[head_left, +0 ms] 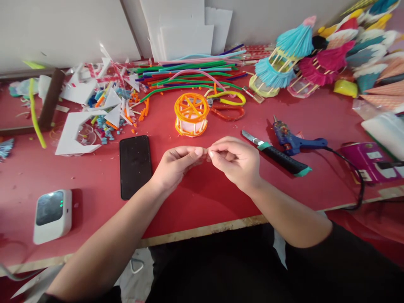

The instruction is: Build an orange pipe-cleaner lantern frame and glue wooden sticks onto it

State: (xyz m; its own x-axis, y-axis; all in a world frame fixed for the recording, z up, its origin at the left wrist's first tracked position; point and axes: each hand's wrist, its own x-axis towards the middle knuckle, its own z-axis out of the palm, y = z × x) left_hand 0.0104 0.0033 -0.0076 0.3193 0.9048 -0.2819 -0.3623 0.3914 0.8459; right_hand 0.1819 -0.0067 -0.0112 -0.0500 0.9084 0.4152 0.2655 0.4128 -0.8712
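Head view — your left hand (178, 162) and right hand (240, 163) meet near the orange frame (192, 107).
Fingers (225, 145) pinched closed — whether they hold anything, I can't tell.

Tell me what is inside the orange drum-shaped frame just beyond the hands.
Inside the orange frame, a pale pink surface shows through the open side. The spoked top and upright posts cover parts of the interior, so anything tucked behind them cannot be seen.
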